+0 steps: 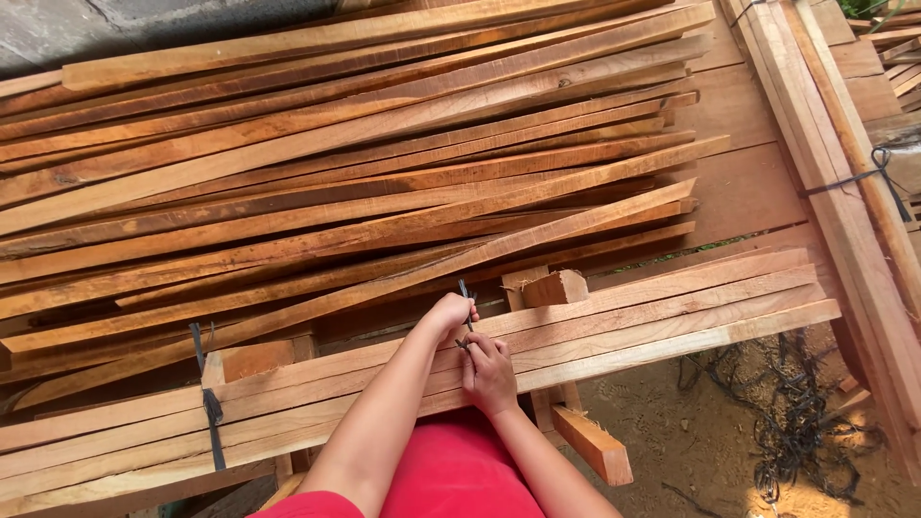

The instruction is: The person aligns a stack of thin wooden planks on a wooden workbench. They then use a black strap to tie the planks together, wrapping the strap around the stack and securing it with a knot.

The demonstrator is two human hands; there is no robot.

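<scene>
Head view, single frame, looking down past a red garment [451,475] at a wood stack.

Left hand [449,313]: fingers curled closed, pinching the upper end of a thin black strap [466,293] that rises just above the knuckles. Right hand [491,372]: lies flat on the bundle of slats [614,321], fingertips closed on the lower part of the same strap, just beside the left hand. The two hands nearly touch. Whether the strap is already knotted cannot be told; the hands cover that spot.

The bundle is a row of long pale slats lying side by side, running left to right across the front of the frame and resting on short wood blocks [556,288]. A second black tie [209,408] already wraps the bundle near its left end. Behind it lies a large loose pile of slats [345,173], fanned and uneven. At right, another strapped bundle [835,192] runs away from the viewer. Loose black strap scraps [796,432] lie on the dirt ground below.

Risks, as judged:
- The strap is narrow and held only at the fingertips; it could slip out under tension and the wrap would loosen.
- Slat edges look rough-sawn; splinters to the flat right hand seem likely.
- The bundle's right end overhangs its supports and has no tie visible; slats there could splay or slide.
- Scraps underfoot could snag a foot.
</scene>
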